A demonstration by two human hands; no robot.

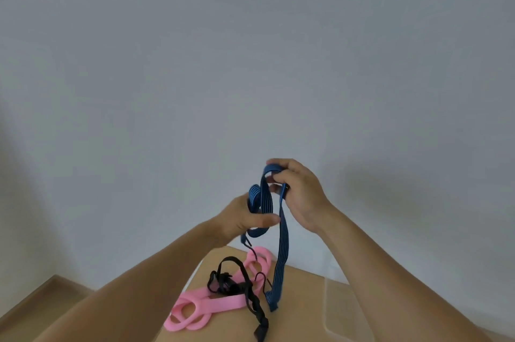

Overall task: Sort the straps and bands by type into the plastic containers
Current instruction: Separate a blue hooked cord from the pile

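A flat blue striped elastic strap (pixel 282 247) with black hooks hangs in front of the wall, looped between both hands. My right hand (pixel 302 194) pinches its top loop. Lower and to the left, my left hand (pixel 239 220) grips a bunched loop of the same strap, thumb across it. One end trails down to the wooden surface (pixel 303 314). Below lie pink rubbery bands (pixel 206 305) with oval holes and a black webbing strap (pixel 237 283) with buckles, tangled on top of them. No plastic containers are in view.
A plain grey wall (pixel 250 63) fills most of the view. A tan wooden ledge (pixel 44 302) shows at the lower left. My forearms cross the lower part of the frame.
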